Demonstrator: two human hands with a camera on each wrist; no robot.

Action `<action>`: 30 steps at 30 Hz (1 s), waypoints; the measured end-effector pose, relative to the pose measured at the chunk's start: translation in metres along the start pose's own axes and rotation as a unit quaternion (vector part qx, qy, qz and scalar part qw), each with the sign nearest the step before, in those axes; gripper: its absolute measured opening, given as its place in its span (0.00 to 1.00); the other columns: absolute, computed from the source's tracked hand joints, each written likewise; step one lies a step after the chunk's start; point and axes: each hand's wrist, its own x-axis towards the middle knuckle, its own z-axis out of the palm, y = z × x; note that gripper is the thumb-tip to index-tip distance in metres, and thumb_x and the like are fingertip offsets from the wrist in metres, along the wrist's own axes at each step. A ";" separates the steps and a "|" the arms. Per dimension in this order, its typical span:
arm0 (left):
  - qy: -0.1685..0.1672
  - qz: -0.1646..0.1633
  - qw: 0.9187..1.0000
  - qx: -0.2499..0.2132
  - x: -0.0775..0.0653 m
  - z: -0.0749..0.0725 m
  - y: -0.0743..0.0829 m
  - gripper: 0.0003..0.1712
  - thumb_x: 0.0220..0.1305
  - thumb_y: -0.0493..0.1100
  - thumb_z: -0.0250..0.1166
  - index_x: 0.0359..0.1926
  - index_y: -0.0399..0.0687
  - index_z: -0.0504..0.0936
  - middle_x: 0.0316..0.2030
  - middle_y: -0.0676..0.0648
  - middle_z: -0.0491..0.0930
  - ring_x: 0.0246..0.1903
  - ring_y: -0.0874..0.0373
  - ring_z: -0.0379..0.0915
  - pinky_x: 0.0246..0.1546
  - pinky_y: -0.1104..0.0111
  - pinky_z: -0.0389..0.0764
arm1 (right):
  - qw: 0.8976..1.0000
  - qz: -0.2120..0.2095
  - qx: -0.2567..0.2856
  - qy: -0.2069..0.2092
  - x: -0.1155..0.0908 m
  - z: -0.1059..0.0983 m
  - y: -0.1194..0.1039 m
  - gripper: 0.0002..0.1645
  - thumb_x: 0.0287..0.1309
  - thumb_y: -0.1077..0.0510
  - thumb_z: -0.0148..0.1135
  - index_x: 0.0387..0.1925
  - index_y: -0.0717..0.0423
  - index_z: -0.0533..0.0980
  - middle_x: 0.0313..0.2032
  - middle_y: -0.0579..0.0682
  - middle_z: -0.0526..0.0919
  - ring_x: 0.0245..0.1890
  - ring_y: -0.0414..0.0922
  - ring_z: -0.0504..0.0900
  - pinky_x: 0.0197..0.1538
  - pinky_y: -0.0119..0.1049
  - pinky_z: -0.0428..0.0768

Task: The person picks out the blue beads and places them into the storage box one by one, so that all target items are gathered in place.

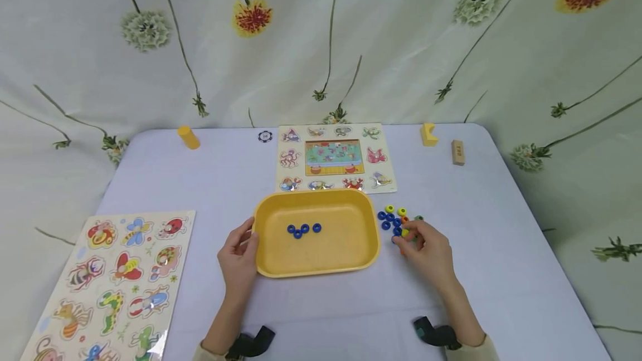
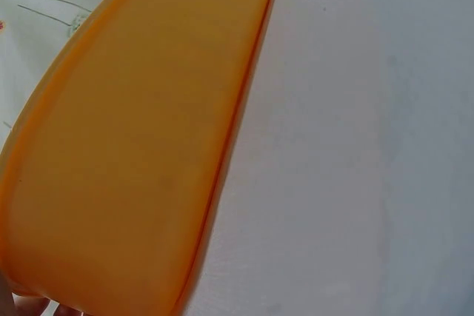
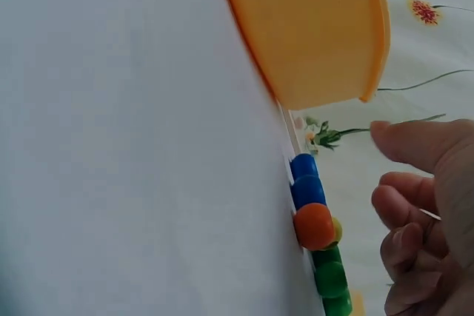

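A yellow tray (image 1: 316, 258) lies on the table with several blue beads (image 1: 305, 228) inside, left of its middle. At the tray's left end my left hand (image 1: 241, 255) holds the rim; the left wrist view shows the tray's outer wall (image 2: 133, 146) and a few fingertips (image 2: 67, 310) at its end. My right hand (image 1: 428, 249) hovers over a loose pile of blue, yellow, orange and green beads (image 1: 386, 225) beside the tray's right end. In the right wrist view its thumb (image 3: 415, 142) and fingers are apart with no bead between them, near an orange bead (image 3: 314, 226).
A sea-animal puzzle board (image 1: 335, 157) lies behind the tray, an insect puzzle board (image 1: 117, 283) at the left. Along the far edge are a yellow cylinder (image 1: 188, 137), a round chip (image 1: 265, 136), a yellow notched block (image 1: 428, 135) and a wooden block (image 1: 458, 152).
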 end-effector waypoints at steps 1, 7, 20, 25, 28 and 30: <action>-0.001 -0.005 1.000 -0.005 0.000 0.000 0.005 0.18 0.58 0.33 0.57 0.50 0.42 0.76 0.45 0.40 0.76 0.38 0.62 0.71 0.35 0.83 0.75 | 1.000 0.009 -0.011 -0.010 -0.001 0.002 0.000 0.18 0.41 0.48 0.69 0.34 0.52 0.77 0.20 0.38 0.72 0.17 0.34 0.62 0.19 0.26 0.62; -0.001 -0.001 1.000 0.007 -0.001 0.000 0.006 0.18 0.58 0.34 0.57 0.50 0.44 0.77 0.45 0.43 0.77 0.39 0.60 0.71 0.37 0.82 0.75 | 0.996 0.010 -0.074 -0.040 -0.006 0.010 0.004 0.18 0.39 0.46 0.69 0.30 0.50 0.75 0.22 0.40 0.73 0.19 0.34 0.65 0.21 0.26 0.64; -0.006 -0.013 1.000 -0.004 0.000 0.001 0.023 0.18 0.57 0.30 0.56 0.50 0.37 0.75 0.45 0.38 0.76 0.39 0.54 0.71 0.37 0.82 0.75 | 0.996 -0.005 -0.089 -0.012 0.000 0.010 -0.001 0.15 0.41 0.48 0.68 0.29 0.50 0.77 0.21 0.40 0.72 0.18 0.34 0.63 0.19 0.26 0.62; -0.006 -0.013 1.000 -0.012 -0.001 0.000 0.023 0.17 0.57 0.31 0.56 0.50 0.37 0.76 0.45 0.38 0.76 0.38 0.58 0.71 0.37 0.82 0.75 | 0.998 -0.059 -0.026 0.020 0.021 0.003 -0.029 0.15 0.40 0.51 0.70 0.31 0.53 0.77 0.22 0.43 0.75 0.18 0.35 0.63 0.18 0.26 0.63; -0.003 -0.014 1.000 -0.014 -0.001 0.000 0.022 0.17 0.57 0.31 0.56 0.50 0.37 0.76 0.45 0.38 0.76 0.38 0.59 0.71 0.36 0.82 0.75 | 0.994 -0.111 0.002 -0.004 0.034 0.008 -0.053 0.14 0.41 0.53 0.69 0.32 0.53 0.77 0.23 0.43 0.75 0.17 0.35 0.62 0.18 0.25 0.63; -0.003 -0.017 1.000 -0.014 -0.002 0.000 0.021 0.17 0.58 0.31 0.56 0.50 0.37 0.76 0.45 0.39 0.76 0.39 0.59 0.71 0.37 0.82 0.75 | 0.991 -0.129 0.006 -0.043 0.040 0.014 -0.070 0.12 0.43 0.54 0.67 0.31 0.51 0.77 0.23 0.42 0.75 0.17 0.34 0.62 0.18 0.25 0.63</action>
